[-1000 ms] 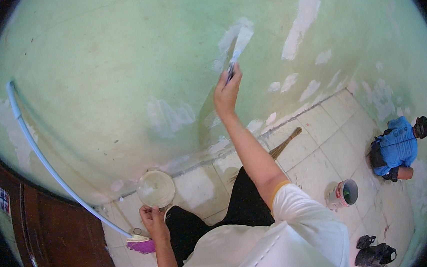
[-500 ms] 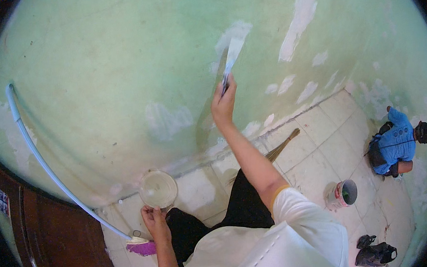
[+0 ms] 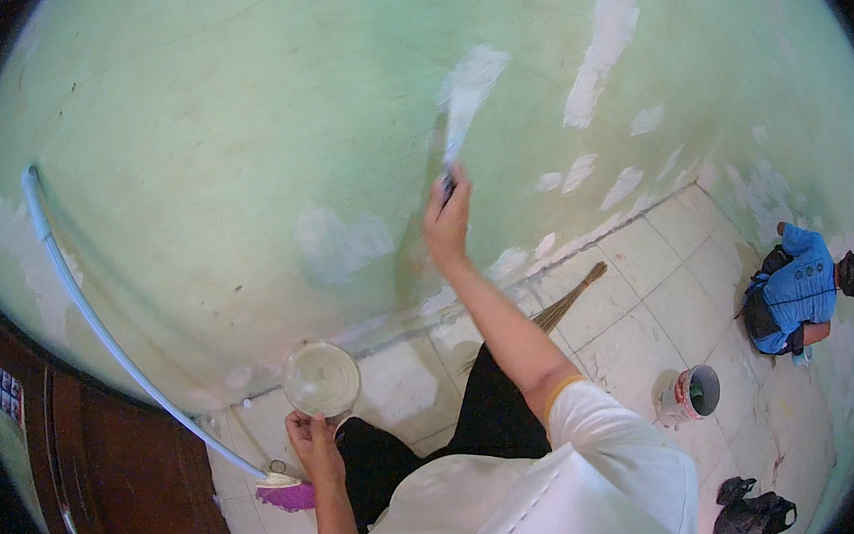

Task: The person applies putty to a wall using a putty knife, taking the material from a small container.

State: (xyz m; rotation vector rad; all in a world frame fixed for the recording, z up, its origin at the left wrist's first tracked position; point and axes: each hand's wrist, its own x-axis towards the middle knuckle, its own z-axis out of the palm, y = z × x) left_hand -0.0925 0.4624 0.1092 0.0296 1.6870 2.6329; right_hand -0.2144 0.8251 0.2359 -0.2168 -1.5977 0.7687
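My right hand (image 3: pixel 449 223) is closed around the handle of a putty knife (image 3: pixel 453 136). Its pale blade lies against or very near the green wall (image 3: pixel 237 141), at the lower end of a fresh white filler patch (image 3: pixel 480 70). Motion blurs the blade a little. Low on the left, the fingers of my left hand (image 3: pixel 315 448) grip the near rim of a round, pale, see-through bowl (image 3: pixel 353 361). Some whitish material seems to be inside, but I cannot make it out well.
A stick broom (image 3: pixel 575 293) lies by the wall's foot. A purple-headed broom (image 3: pixel 286 495) with a blue handle leans at left, near a brown wooden door (image 3: pixel 143 480). At right are a bucket (image 3: pixel 674 400), black bags (image 3: pixel 753 516) and a crouching person in blue (image 3: pixel 797 283).
My right hand and the putty knife have shifted slightly down the wall, baring more of the white patch. The left hand keeps its hold on the bowl. The whole view has tilted slightly.
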